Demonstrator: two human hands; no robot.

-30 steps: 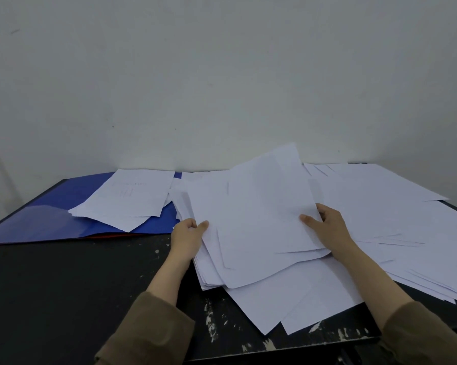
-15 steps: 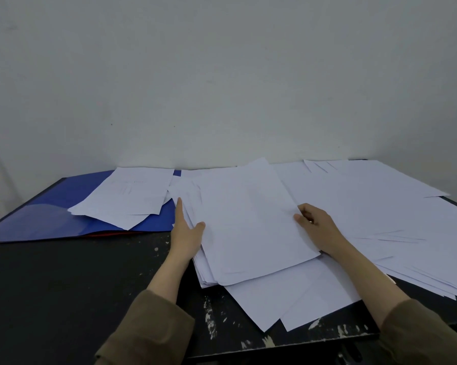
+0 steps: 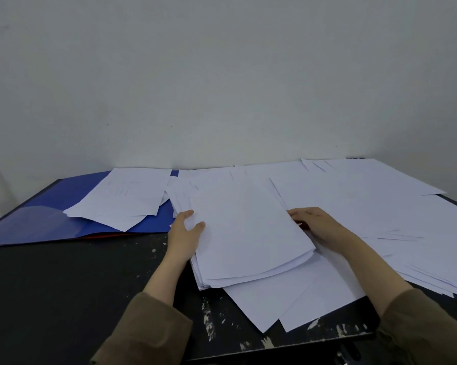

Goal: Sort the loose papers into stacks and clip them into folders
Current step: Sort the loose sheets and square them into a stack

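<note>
The stack of white sheets (image 3: 248,233) that a second ago was tipped up toward the wall, its top edge in the air, now lies flat at the centre of the black table (image 3: 63,285), its edges more nearly squared than half a second ago. The left hand (image 3: 185,233) grips the stack's 9 o'clock edge, thumb on top of the top sheet and the other fingers along and under the side. The right hand (image 3: 317,225) has slid down to the 3 o'clock edge, fingers curled against it; whether it pinches the sheets or only presses them I cannot tell. At 10 o'clock from the stack a blue folder (image 3: 50,206) lies open and flat, with a few loose sheets (image 3: 124,198) resting across its right part. From 1 to 4 o'clock a wide spread of loose papers (image 3: 380,206) covers the table to the wall, passing under the right wrist. More sheets (image 3: 288,299) stick out from beneath the stack at 5 o'clock, overhanging the chipped front edge. Olive sleeves (image 3: 148,330) cover both forearms.
</note>
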